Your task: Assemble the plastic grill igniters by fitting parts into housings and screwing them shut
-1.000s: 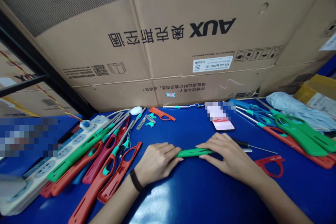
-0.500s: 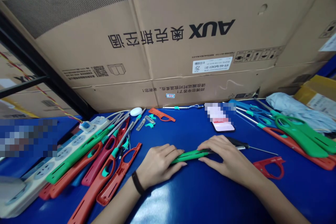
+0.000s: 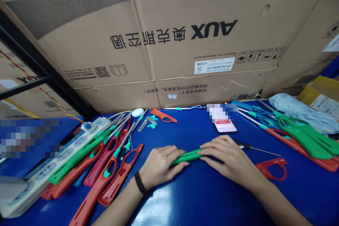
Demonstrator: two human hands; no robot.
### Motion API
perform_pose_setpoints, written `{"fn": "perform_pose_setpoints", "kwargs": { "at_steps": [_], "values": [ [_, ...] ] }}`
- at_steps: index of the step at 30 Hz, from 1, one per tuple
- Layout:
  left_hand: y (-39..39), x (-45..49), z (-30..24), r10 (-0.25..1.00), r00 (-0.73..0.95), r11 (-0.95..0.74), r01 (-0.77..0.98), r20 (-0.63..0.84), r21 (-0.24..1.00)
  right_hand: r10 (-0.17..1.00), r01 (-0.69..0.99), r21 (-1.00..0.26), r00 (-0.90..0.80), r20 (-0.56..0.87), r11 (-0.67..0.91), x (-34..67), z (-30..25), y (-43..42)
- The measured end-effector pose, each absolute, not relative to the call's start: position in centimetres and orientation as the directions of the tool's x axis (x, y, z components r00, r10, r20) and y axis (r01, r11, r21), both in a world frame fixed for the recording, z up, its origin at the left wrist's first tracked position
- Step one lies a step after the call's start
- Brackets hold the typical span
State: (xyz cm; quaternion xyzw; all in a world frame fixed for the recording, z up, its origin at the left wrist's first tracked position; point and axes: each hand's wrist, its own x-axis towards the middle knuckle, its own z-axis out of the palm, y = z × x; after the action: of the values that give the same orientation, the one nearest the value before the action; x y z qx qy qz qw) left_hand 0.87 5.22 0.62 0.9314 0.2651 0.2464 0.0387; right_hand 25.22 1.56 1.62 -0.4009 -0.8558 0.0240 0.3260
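Observation:
Between my two hands, low over the blue table, is a green lighter handle (image 3: 190, 155) with a dark slot along its side. My left hand (image 3: 161, 164), with a dark band on the wrist, closes round its left end, fingers above and thumb below. The right end is pinched by my right hand (image 3: 225, 155), which hides that end. A screwdriver (image 3: 247, 146) with a black handle lies just behind my right hand, partly covered. To the right of that hand lies a red lighter casing half (image 3: 265, 173).
Several stick lighters (image 3: 91, 189) lie at the left beside a white power strip (image 3: 67, 153). More lighters (image 3: 308, 137) are piled at the right. A phone (image 3: 226, 126), small clear and teal parts (image 3: 151, 122) and an orange casing piece (image 3: 164, 116) sit near the cardboard box (image 3: 169, 63).
Both hands stay nearly in place on the green lighter handle. My right fingers have shifted slightly, and the dark gap near the handle's right end no longer shows.

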Motion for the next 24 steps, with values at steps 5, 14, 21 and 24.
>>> {"fn": "perform_pose_setpoints", "kwargs": {
  "at_steps": [5, 14, 21, 24],
  "values": [
    [5.3, 0.9, 0.5, 0.524, 0.733, -0.850, 0.487, 0.434, 0.202, 0.695, 0.680, -0.281, -0.465, 0.549, 0.677, 25.2, 1.5, 1.6],
    [5.1, 1.0, 0.5, 0.456, 0.752, -0.881, 0.457, 0.477, 0.122, 0.818, 0.720, -0.404, -0.421, 0.392, 0.564, 24.6, 1.7, 1.3],
    [5.1, 0.9, 0.2, 0.401, 0.752, -0.897, 0.437, 0.523, 0.060, 0.801, 0.720, -0.360, -0.483, 0.355, 0.594, 24.4, 1.9, 1.4],
    [5.1, 0.9, 0.2, 0.408, 0.751, -0.897, 0.435, 0.519, 0.076, 0.800, 0.727, -0.343, -0.491, 0.345, 0.595, 24.2, 2.0, 1.4]
  ]
}}
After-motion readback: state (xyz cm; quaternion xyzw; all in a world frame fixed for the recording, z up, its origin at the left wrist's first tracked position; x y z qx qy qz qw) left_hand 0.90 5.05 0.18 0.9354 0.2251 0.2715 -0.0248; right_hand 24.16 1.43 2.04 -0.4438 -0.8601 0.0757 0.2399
